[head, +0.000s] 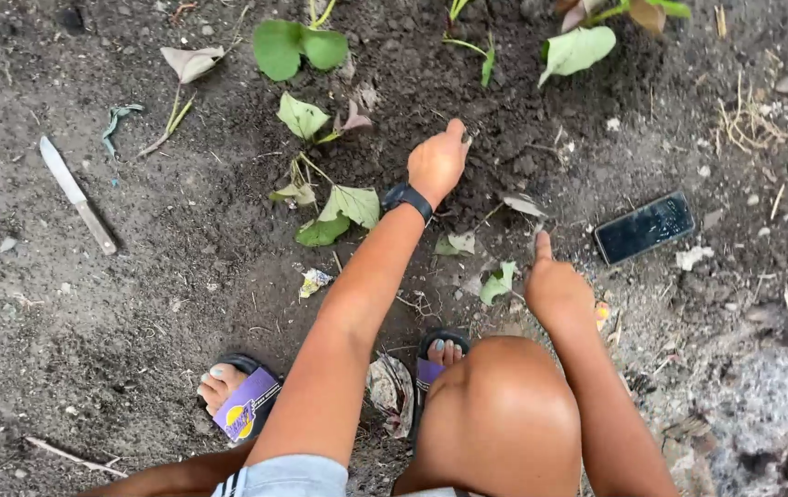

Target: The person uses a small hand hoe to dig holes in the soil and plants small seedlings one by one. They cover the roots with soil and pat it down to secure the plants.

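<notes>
The left hand (437, 164), fingers together, is pressing flat into the dark loose soil (504, 138) beside green-leafed seedlings (339, 207), best firmed gently, while the right hand (555, 290) is resting fisted.

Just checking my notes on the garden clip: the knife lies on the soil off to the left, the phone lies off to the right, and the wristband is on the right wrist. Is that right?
Not quite. The black wristband is on the left wrist, behind the left hand pressed into the soil, as the head view shows. The right hand has a bare wrist. The knife does lie to the left and the phone to the right.
</notes>
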